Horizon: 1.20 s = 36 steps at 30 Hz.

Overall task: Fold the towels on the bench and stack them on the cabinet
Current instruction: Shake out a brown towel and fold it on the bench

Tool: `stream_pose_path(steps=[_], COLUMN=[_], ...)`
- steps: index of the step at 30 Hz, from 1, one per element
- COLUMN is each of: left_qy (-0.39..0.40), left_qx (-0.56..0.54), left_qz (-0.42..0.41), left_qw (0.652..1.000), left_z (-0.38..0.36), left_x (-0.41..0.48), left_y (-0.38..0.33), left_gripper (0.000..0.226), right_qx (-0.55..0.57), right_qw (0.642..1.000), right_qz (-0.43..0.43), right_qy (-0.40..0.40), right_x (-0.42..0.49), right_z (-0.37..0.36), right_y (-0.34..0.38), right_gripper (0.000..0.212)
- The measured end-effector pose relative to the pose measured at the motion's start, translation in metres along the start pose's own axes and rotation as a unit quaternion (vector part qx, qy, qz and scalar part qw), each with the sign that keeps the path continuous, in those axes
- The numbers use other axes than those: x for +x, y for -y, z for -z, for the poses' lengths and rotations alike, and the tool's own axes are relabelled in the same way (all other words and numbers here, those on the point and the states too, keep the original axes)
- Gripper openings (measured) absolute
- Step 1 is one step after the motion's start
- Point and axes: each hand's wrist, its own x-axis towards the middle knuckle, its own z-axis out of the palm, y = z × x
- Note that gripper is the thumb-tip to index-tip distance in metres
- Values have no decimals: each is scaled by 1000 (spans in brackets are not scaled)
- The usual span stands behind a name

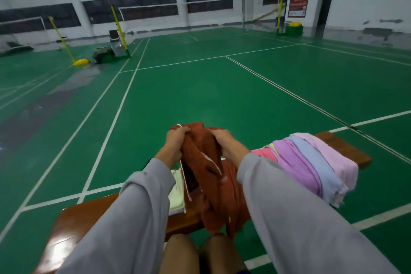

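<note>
A rust-red towel (213, 187) with a thin white edge hangs crumpled above the wooden bench (73, 224). My left hand (175, 140) grips its upper left part. Beside it my right hand (224, 142) grips the upper right part, and the rest of the cloth droops past the bench's front edge. A folded pale green towel (176, 193) lies flat on the bench under my left forearm. To the right a heap of pink, purple and light blue towels (311, 167) drapes over the bench. No cabinet is in view.
Green badminton court floor with white lines spreads ahead. Yellow net posts (119, 26) and a chair (114, 36) stand far off at the left. My bare knees (200, 253) are at the bottom, close to the bench.
</note>
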Motion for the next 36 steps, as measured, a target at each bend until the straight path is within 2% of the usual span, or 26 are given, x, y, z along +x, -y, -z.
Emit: stream_pose_path(steps=[2,4,6,8,9,10,11,12,14,15,17,19,20,22,23,24,26,28,29,30,32,34,36], left_qy=[-32,-28,-58,-70,-61,-43,-27,-14,-12,-22,-32,-31,-39,-58,-84,-111,-127,-49,1,43,83,14,-58], left_qx=[57,80,87,65,36,-4,-41,-69,-58,-12,78,85,44,-49,-50,-5,93,103,77,53,32,57,60], left_qz=[11,50,51,31,12,-13,-33,-48,-44,-21,30,25,2,-53,-76,-78,-19,92,130,146,111,66,46], left_qw=[998,995,993,995,997,999,998,996,997,999,996,996,998,996,992,991,987,989,988,987,990,996,995], left_z=[26,49,65,71,70,68,67,65,67,71,80,85,84,81,79,79,81,82,80,77,69,68,73], left_x=[6,8,11,10,8,4,2,-1,-5,-6,-11,-12,-11,-10,-9,-11,-15,-27,-35,-38,-33,-24,-19], left_y=[-5,-6,-7,-13,-18,-26,-34,-41,-49,-47,-38,-38,-43,-55,-59,-60,-51,-35,-32,-30,-35,-37,-35], left_gripper=[39,47,54,59,59,58,55,51,44,42,35,25,20,10,7,6,6,18,26,36,35,39,39], right_qx=[-32,-21,-95,-239,-273,-265,-203,-102,74,79,-46,-127,-102,28,70,68,-47,-167,-159,-102,64,131,90], right_qw=[996,996,994,967,954,955,972,990,994,994,995,985,990,997,995,994,997,981,982,991,991,983,992], right_qz=[53,64,15,-81,-112,-110,-86,-41,19,27,-12,-44,-27,39,67,75,13,-56,-49,-14,81,111,80], right_qy=[-58,-62,-43,20,57,78,87,84,75,74,87,105,92,53,38,36,56,78,85,90,84,67,44], right_x=[2,0,-8,-17,-19,-21,-21,-24,-28,-32,-38,-36,-33,-29,-26,-24,-29,-34,-36,-38,-38,-37,-31], right_z=[-1,-5,-8,-8,-7,-9,-12,-14,-17,-15,-8,-2,-1,-1,-2,-2,-4,-9,-13,-17,-22,-23,-18], right_y=[22,40,44,36,36,42,54,69,93,95,81,66,67,82,88,91,84,78,83,90,110,119,112], right_gripper=[33,29,23,16,21,23,23,21,24,27,24,14,12,8,17,24,18,16,16,13,11,16,13])
